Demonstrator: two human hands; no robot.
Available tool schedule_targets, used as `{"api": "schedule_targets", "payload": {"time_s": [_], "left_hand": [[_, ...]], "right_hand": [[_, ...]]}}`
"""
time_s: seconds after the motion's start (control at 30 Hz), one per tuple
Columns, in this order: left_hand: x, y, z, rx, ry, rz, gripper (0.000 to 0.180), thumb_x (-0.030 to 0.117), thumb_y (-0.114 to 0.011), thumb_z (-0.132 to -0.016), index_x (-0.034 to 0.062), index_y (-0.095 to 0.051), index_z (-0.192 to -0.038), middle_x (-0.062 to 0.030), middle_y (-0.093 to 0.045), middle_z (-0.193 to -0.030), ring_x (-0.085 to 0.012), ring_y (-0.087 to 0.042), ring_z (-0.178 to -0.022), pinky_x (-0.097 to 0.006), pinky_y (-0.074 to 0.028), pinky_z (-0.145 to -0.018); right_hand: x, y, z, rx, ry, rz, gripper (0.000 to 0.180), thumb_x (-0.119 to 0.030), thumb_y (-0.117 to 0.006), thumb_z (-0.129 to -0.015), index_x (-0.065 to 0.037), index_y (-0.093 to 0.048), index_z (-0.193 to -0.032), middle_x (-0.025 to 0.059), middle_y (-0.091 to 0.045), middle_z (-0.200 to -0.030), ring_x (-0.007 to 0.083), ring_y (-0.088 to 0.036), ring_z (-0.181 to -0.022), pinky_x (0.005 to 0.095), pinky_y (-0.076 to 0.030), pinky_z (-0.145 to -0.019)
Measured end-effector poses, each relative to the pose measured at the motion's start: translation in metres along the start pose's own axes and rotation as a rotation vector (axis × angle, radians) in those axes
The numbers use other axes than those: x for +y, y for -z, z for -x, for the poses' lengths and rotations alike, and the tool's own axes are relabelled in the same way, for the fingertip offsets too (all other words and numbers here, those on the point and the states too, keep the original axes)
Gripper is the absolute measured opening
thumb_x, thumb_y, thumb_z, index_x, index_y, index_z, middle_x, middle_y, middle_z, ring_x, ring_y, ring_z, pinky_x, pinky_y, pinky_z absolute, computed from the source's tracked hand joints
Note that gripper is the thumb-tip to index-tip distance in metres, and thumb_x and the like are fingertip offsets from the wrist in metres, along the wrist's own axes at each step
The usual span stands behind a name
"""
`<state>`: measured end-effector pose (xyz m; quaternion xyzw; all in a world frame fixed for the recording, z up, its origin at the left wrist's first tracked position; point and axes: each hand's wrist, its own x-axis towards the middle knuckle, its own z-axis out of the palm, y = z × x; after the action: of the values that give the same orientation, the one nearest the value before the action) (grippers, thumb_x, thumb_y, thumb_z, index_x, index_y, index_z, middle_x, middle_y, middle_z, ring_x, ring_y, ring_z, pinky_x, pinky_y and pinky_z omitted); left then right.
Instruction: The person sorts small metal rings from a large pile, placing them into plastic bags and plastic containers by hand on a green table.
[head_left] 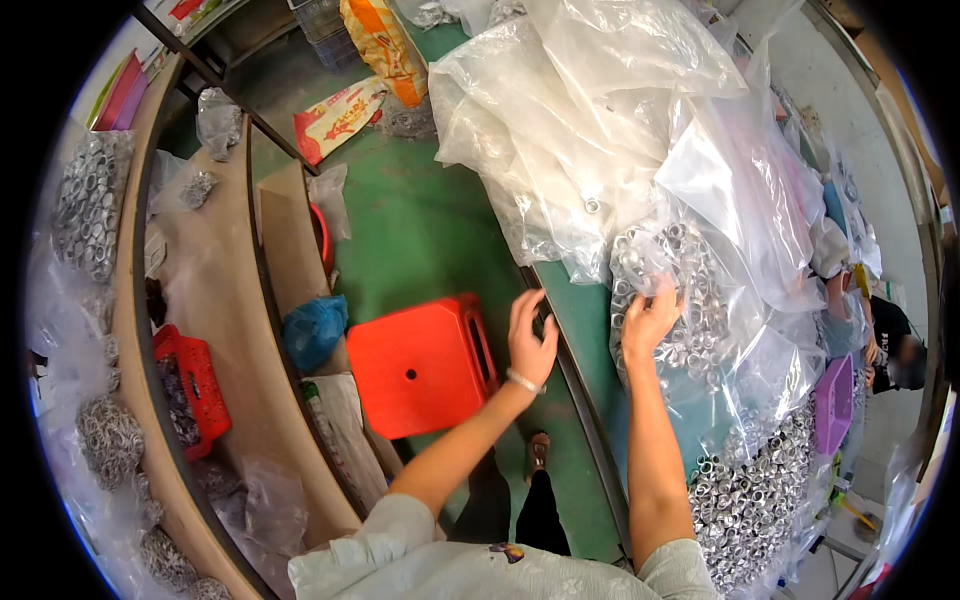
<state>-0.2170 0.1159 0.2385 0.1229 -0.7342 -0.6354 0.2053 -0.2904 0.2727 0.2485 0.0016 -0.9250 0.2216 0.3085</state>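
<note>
My right hand [650, 322] is at a clear plastic bag [690, 345] full of small silver metal rings, its fingers bent onto the film and apparently pinching it. The bag lies on the green-topped table [590, 310] to my right. My left hand [533, 345], with a pale bracelet on its wrist, hangs in the air by the table's edge. Its fingers are apart and slightly curled, with nothing visible in them. Nearer to me, a large heap of loose metal rings [750, 510] lies on the table.
Big sheets of clear plastic [570, 110] cover the table's far part. A red stool [420, 370] stands left of my hand on the green floor. Wooden shelves [215, 300] along the left hold bagged parts and a red basket [195, 390]. Another person [890, 340] is at the far right.
</note>
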Motion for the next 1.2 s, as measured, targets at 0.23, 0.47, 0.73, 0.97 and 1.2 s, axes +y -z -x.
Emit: {"api": "schedule_targets", "payload": {"time_s": [0.23, 0.47, 0.73, 0.97, 1.2], "left_hand": [[0.002, -0.061, -0.108, -0.132, -0.352, -0.306, 0.037, -0.007, -0.053, -0.071, -0.0006, -0.057, -0.108, -0.0159, -0.052, -0.113, -0.0328, -0.049, -0.104, -0.037, -0.040, -0.091], [-0.005, -0.087, -0.147, -0.263, -0.437, -0.638, 0.032, -0.004, -0.054, -0.069, 0.0043, -0.060, -0.099, -0.0093, -0.053, -0.106, -0.0292, -0.049, -0.100, -0.038, -0.042, -0.086], [-0.028, -0.085, -0.150, -0.174, -0.430, -0.428, 0.020, -0.002, -0.055, -0.074, 0.0053, -0.056, -0.093, -0.0112, -0.051, -0.098, -0.0299, -0.050, -0.093, -0.038, -0.042, -0.081], [0.004, -0.083, -0.120, -0.235, -0.230, 0.030, 0.017, -0.001, -0.049, -0.077, 0.0033, -0.055, -0.092, -0.0098, -0.050, -0.084, -0.0231, -0.052, -0.073, -0.030, -0.043, -0.064], [0.043, -0.095, -0.070, -0.468, 0.473, -0.020, 0.060, 0.049, -0.052, -0.083, -0.0049, -0.048, -0.108, -0.0141, -0.058, -0.068, -0.0234, -0.058, -0.065, -0.033, -0.045, -0.065]], "right_hand": [[-0.001, 0.013, -0.008, 0.143, -0.154, -0.183, 0.031, 0.007, -0.054, -0.073, 0.002, -0.057, -0.103, 0.0191, -0.060, -0.096, 0.0382, -0.056, -0.089, 0.0417, -0.042, -0.083], [0.003, 0.035, -0.014, 0.187, -0.268, -0.186, 0.023, 0.004, -0.056, -0.079, 0.003, -0.057, -0.102, 0.0168, -0.062, -0.096, 0.0294, -0.059, -0.085, 0.0354, -0.045, -0.077], [0.016, 0.050, -0.021, 0.231, -0.466, -0.245, 0.018, 0.000, -0.056, -0.083, 0.006, -0.056, -0.100, 0.0169, -0.062, -0.092, 0.0252, -0.058, -0.082, 0.0349, -0.045, -0.076], [0.019, 0.044, -0.014, 0.142, -0.350, -0.207, 0.020, 0.000, -0.059, -0.077, 0.006, -0.056, -0.096, 0.0186, -0.061, -0.091, 0.0298, -0.058, -0.082, 0.0363, -0.044, -0.076], [-0.012, 0.082, -0.014, -0.128, -0.165, -0.154, 0.035, 0.000, -0.066, -0.071, 0.001, -0.054, -0.104, 0.0184, -0.056, -0.106, 0.0334, -0.052, -0.102, 0.0381, -0.040, -0.089]]}}
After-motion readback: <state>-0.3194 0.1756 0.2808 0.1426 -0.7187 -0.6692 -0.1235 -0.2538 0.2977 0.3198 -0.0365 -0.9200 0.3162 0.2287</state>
